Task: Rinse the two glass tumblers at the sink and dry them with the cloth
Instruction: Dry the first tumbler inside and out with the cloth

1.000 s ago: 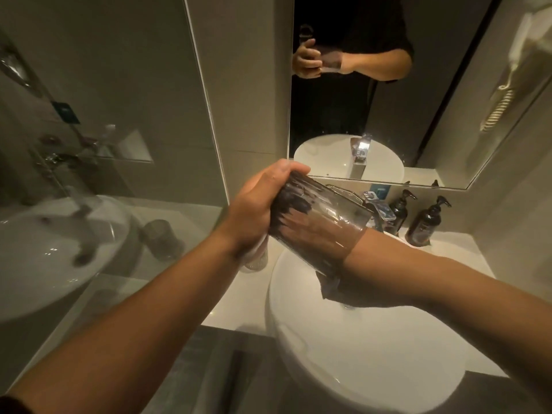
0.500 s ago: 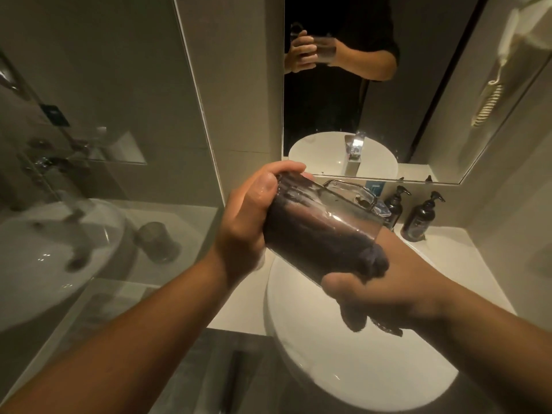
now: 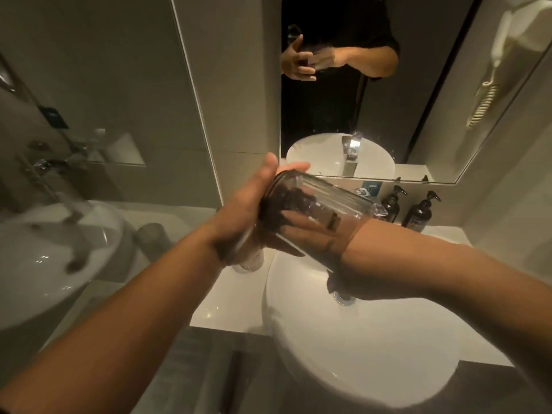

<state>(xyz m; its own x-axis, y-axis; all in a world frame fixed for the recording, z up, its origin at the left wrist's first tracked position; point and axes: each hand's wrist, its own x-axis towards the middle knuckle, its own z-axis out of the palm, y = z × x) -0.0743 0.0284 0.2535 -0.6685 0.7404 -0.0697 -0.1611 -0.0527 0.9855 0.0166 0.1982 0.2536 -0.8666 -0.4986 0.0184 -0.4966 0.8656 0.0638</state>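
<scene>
Basin (image 3: 343, 369), white and round, sits on the pale bench (image 3: 233, 300) below both hands. Held tilted above it is a ribbed glass (image 3: 328, 201): the left hand (image 3: 242, 213) cups its closed end with fingers curled around it, while the right hand (image 3: 301, 227) is pushed inside through the mouth, fingers bunched on a dark cloth (image 3: 286, 201). A second glass (image 3: 251, 261) stands under the left wrist.

Second tumbler (image 3: 249, 261) mostly hidden behind left wrist — cloth (image 3: 286, 201) blurred inside held tumbler (image 3: 316, 213).
</scene>
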